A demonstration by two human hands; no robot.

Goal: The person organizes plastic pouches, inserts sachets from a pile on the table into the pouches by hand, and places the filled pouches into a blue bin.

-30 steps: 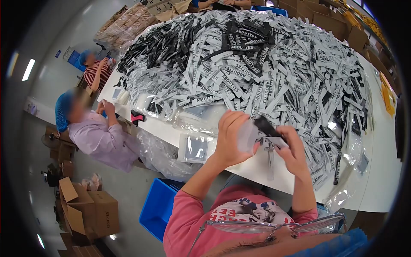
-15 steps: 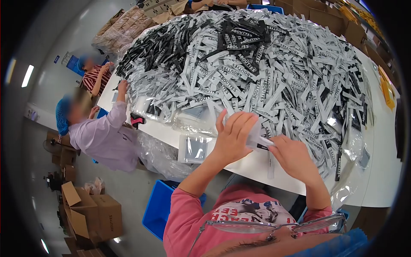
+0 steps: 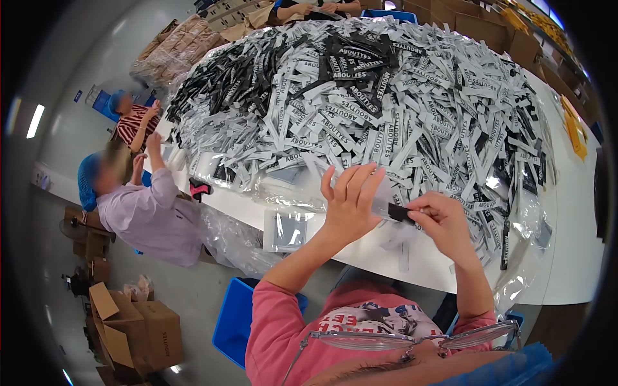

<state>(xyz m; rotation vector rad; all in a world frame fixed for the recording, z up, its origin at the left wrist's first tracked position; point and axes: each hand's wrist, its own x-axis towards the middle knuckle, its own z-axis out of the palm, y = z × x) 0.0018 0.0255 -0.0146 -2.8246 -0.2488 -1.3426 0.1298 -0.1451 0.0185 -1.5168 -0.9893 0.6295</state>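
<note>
At 3 o'clock from view centre, your left hand [image 3: 351, 202] grips a translucent bag [image 3: 382, 197]; your right hand [image 3: 446, 222] pinches a black packet [image 3: 400, 213] at the bag's right end. Caution: a slack left grip could let the bag buckle; a misaligned packet could snag its edge. "ABOUTYES" reads on the heaped packets [image 3: 360, 96] at 1 o'clock and the carton [image 3: 161, 328] at 8 o'clock.
</note>
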